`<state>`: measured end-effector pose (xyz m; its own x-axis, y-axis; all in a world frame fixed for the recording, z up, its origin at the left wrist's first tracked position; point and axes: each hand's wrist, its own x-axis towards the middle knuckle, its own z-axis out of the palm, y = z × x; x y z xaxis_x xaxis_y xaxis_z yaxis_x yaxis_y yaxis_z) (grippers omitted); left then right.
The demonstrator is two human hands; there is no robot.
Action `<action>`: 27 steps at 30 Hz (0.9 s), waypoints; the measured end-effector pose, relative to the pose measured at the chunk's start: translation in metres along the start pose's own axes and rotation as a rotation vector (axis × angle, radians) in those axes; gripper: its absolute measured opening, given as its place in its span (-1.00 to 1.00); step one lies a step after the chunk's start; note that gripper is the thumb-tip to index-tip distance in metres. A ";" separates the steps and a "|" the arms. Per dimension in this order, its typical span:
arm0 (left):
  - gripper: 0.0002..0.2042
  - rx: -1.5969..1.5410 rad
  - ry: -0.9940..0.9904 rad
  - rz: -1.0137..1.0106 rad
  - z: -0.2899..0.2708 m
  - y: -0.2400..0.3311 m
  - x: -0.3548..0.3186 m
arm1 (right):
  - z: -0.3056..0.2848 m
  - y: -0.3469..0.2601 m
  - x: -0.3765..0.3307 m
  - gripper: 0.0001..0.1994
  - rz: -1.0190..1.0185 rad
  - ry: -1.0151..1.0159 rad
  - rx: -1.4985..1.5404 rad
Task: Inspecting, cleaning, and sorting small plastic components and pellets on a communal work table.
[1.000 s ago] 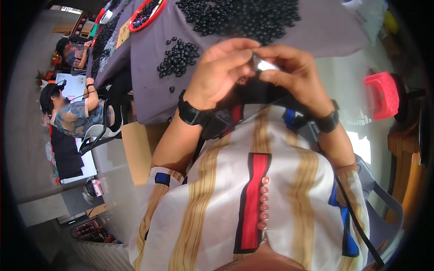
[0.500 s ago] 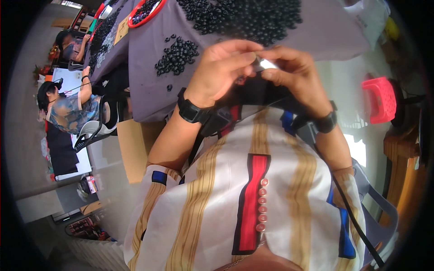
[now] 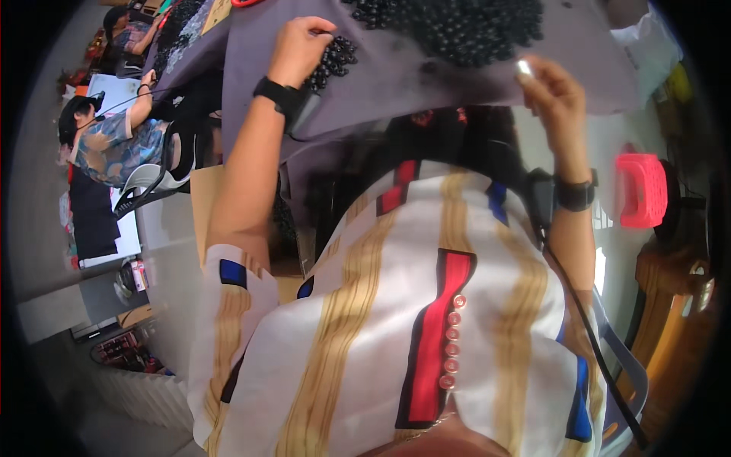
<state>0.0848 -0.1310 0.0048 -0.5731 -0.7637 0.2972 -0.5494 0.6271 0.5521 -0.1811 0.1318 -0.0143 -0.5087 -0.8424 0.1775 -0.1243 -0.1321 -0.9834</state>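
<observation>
Grey-purple cloth covers the table, heaped with glossy black beads; a smaller black cluster sits by the left hand. The right hand pinches a small white-silver piece. Black wristbands on both wrists. The shirt is white with tan stripes, a red panel edged in black, blue patches and pink buttons. A bright pink-red stool at right. A person at left wears a blue-and-orange floral top.

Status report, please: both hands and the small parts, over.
Left hand down on small heap of black beads. Right hand raised, pinching a small silvery piece. Big bead pile between them, nothing blocking.
</observation>
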 end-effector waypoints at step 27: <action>-0.85 0.102 -0.216 0.285 0.083 0.098 -0.025 | 0.021 0.001 -0.001 -0.79 -0.001 -0.138 -0.010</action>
<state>-0.0054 -0.0377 -0.0133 -0.8209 -0.5130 0.2509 -0.4006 0.8304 0.3871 -0.1623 0.1215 -0.0165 -0.3869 -0.9062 0.1704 -0.1336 -0.1278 -0.9828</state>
